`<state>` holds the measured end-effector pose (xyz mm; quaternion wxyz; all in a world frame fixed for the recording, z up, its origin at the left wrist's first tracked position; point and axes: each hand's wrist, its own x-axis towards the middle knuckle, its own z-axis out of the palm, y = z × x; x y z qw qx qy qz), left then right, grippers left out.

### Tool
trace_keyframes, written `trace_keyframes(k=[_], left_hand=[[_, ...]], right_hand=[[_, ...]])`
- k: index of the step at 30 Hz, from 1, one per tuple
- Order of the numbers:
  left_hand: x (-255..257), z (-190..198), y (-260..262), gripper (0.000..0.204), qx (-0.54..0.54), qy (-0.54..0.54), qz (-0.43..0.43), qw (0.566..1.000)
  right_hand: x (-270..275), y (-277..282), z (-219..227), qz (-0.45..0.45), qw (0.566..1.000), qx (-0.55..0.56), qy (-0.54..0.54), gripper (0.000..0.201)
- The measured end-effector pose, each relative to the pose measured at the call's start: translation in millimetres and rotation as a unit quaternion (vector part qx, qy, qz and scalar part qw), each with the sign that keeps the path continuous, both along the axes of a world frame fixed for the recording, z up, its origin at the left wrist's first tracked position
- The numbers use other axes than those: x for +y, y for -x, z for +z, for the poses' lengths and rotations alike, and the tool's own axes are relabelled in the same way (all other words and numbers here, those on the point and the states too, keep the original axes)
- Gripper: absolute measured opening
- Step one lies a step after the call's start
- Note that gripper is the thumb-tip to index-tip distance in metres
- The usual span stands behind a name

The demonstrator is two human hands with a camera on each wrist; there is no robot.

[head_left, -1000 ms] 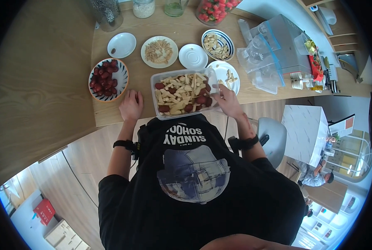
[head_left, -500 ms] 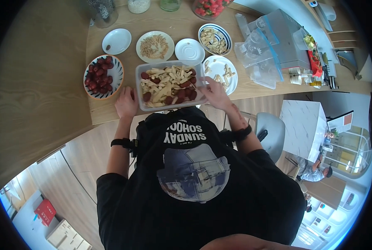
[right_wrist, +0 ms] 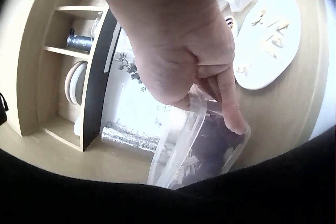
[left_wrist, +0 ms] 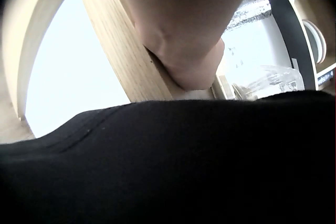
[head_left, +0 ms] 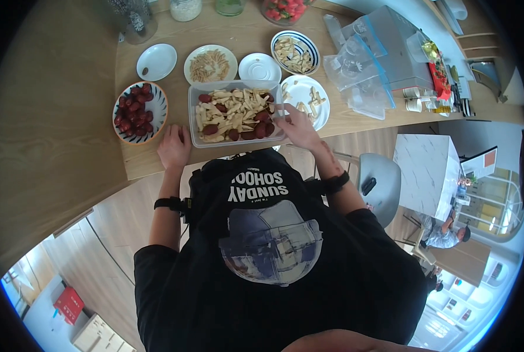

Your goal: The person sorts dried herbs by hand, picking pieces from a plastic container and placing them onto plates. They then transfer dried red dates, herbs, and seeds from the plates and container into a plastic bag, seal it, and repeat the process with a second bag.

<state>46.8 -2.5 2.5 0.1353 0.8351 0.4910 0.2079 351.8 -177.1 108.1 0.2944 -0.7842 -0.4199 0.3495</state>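
A clear plastic container (head_left: 194,117) full of pale strips (head_left: 233,108) and red dates (head_left: 210,129) lies near the table's front edge. My right hand (head_left: 299,127) pinches its right wall between thumb and fingers; the right wrist view shows fingers (right_wrist: 227,100) against that wall. My left hand (head_left: 174,146) rests on the table just left of the container, fingers bent loosely and holding nothing. The left wrist view shows only part of this hand (left_wrist: 184,50) above a black shirt. Left of it stands a patterned bowl (head_left: 161,111) with red dates.
Behind the container are a small white dish (head_left: 159,58), a plate (head_left: 188,75) of small tan pieces and a white saucer (head_left: 259,66). A striped bowl (head_left: 316,50) and a white plate (head_left: 322,100) hold pale strips. Clear bags (head_left: 361,76) lie at right; jars line the back.
The container has shifted left, then a little away from my body, with my right hand staying on its right wall. My left hand has stayed on the table.
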Motion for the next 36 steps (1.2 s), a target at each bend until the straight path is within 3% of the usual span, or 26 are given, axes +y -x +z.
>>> trace_keyframes(k=[3,6,13,19,21,24,28,31,33,36], left_hand=[[2.0,1.8,5.3,0.024,0.006,0.002,0.003,1.0],[1.6,-2.9,3.0,0.024,0.004,0.008,0.005,1.0],[1.5,-2.0,5.6,0.023,-0.001,0.016,0.005,1.0],[2.4,-6.5,5.9,0.025,-0.02,0.009,0.004,1.0],[2.1,-5.7,6.1,0.025,-0.018,0.008,0.004,1.0],[1.0,-2.3,6.3,0.025,-0.013,0.014,0.006,1.0],[1.4,1.5,4.8,0.026,-0.007,0.023,0.006,1.0],[1.0,1.2,4.6,0.027,-0.007,0.008,0.008,1.0],[2.3,1.2,5.1,0.027,-0.002,0.014,0.014,1.0],[0.8,1.3,4.4,0.027,-0.004,0.023,0.013,1.0]], right_hand=[[-0.1,2.8,-9.1,-0.013,0.998,0.06,0.001,0.042],[0.2,4.1,-25.0,0.005,1.0,0.007,-0.005,0.041],[12.8,14.6,-37.3,0.033,0.999,0.005,0.041,0.044],[8.3,20.7,-20.4,0.009,0.996,0.083,0.045,0.053],[5.9,17.4,-22.5,0.048,0.999,-0.003,-0.007,0.055],[6.6,9.9,-22.0,0.044,0.998,0.046,0.002,0.056],[10.0,4.3,-27.7,0.068,0.997,-0.018,-0.01,0.056],[16.3,17.3,-0.4,0.023,0.999,-0.025,-0.039,0.051],[23.1,25.1,12.1,0.012,0.959,-0.253,-0.127,0.044],[35.2,41.1,29.7,0.059,0.978,-0.167,-0.108,0.042]])
